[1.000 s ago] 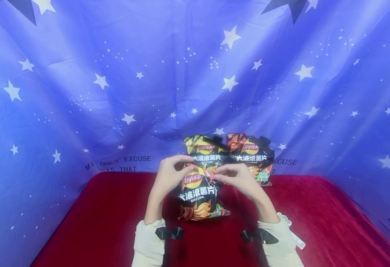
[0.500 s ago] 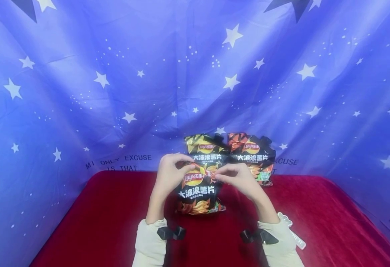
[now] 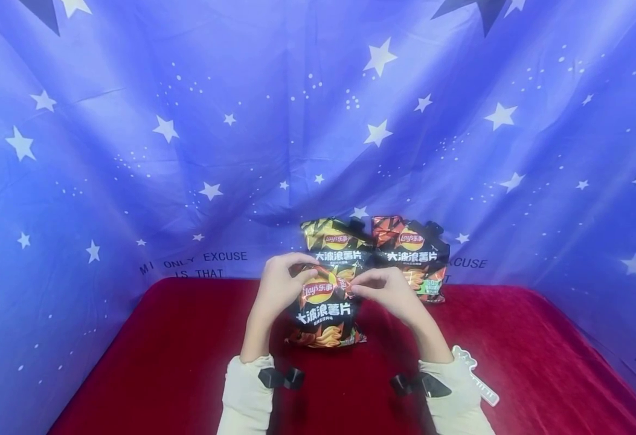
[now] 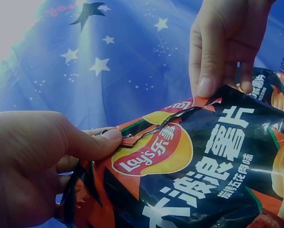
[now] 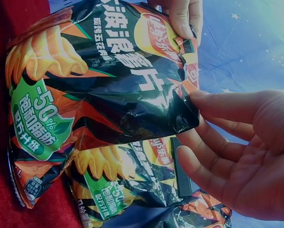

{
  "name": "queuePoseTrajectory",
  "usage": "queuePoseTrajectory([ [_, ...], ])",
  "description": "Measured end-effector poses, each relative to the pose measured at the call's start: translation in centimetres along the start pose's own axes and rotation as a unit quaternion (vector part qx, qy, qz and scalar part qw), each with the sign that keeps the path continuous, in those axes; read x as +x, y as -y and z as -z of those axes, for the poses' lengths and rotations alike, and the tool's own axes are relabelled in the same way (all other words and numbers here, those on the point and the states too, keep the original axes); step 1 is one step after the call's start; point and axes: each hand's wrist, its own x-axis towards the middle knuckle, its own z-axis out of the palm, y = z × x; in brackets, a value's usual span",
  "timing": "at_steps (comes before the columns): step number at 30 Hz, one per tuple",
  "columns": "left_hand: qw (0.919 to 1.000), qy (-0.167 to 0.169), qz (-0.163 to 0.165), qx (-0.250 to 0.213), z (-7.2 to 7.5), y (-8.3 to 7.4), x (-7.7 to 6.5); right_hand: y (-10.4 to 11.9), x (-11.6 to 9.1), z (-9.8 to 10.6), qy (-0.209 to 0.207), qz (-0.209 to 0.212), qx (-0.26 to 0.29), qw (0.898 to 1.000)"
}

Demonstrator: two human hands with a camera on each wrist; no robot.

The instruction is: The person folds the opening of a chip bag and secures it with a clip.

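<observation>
A black and orange Lay's chip bag (image 3: 324,314) is held between both hands above the red table. My left hand (image 3: 278,285) pinches its top edge at the left, thumb in front, as the left wrist view shows. At the right end of that edge, my right hand (image 5: 246,137) pinches the film between thumb and fingers. Along the top, the bag (image 4: 213,185) shows a crumpled fold or seam running past the Lay's logo. Whether the top is torn or only folded, I cannot tell. Most fingers of the left hand are hidden behind the bag.
Two more Lay's bags, one yellow and black (image 3: 323,232), one red and black (image 3: 385,228), stand behind, each with a black clip-like piece (image 3: 433,229) at its top right. A starry blue cloth (image 3: 231,157) hangs behind the red-covered table (image 3: 187,350).
The lower end of the held chip bag has risen and swung slightly, showing less of its green corner. Both hands keep their pinch and have barely moved.
</observation>
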Motion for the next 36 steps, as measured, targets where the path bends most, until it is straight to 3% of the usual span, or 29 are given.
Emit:
queuePoseTrajectory([
  [6,0.9999,0.001,0.010,0.003,-0.2,0.0,0.1,-0.1,-0.1,0.1,-0.004,0.006,-0.012,1.000],
  [11,0.9998,-0.001,-0.007,0.016,-0.3,0.1,0.1,-0.1,-0.1,0.1,-0.005,0.007,-0.013,1.000],
  [16,0.9974,-0.008,-0.037,0.062,-0.4,0.1,0.1,-0.1,0.0,0.1,-0.005,0.009,-0.011,1.000],
  [26,0.9947,0.011,-0.037,0.096,-0.6,-0.2,-0.1,0.4,-0.2,0.4,-0.003,0.003,-0.014,1.000],
  [33,0.9913,0.010,-0.043,0.124,-0.9,-0.1,-0.1,0.7,-0.8,2.1,0.000,-0.002,-0.023,1.000],
  [36,0.9911,0.009,-0.044,0.125,-1.0,-0.1,-0.1,0.8,-1.3,3.6,-0.015,0.013,-0.064,0.998],
])
